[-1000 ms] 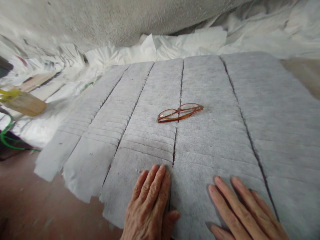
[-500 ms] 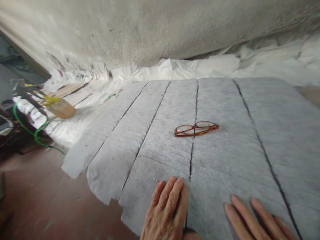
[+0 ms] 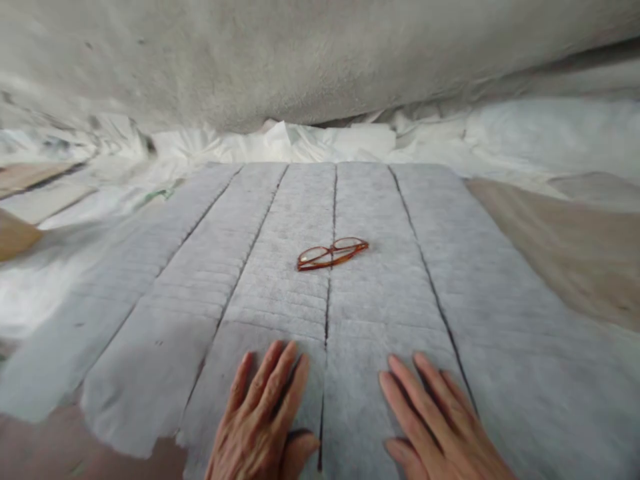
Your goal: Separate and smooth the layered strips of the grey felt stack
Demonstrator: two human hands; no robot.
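My left hand (image 3: 260,420) lies flat, fingers stretched out, on the near end of a grey felt strip (image 3: 280,293). My right hand (image 3: 435,427) lies flat on the neighbouring strip (image 3: 380,293), fingers spread, just right of the dark gap between the two. Neither hand holds anything. Several such strips lie side by side in overlapped stacks. Brown-framed glasses (image 3: 333,253) rest folded on the felt, across that gap, well beyond my fingertips.
White sheeting (image 3: 320,143) is bunched along the far edge under a rough grey wall (image 3: 300,60). Bare brown surface (image 3: 565,253) shows to the right of the strips. Reddish floor (image 3: 45,447) lies at lower left, and a tan board (image 3: 15,233) at the left edge.
The view has swung right, so the strips and glasses sit further left in frame. Both hands stay flat on the same two strips; the left-side clutter and green cord have left the view.
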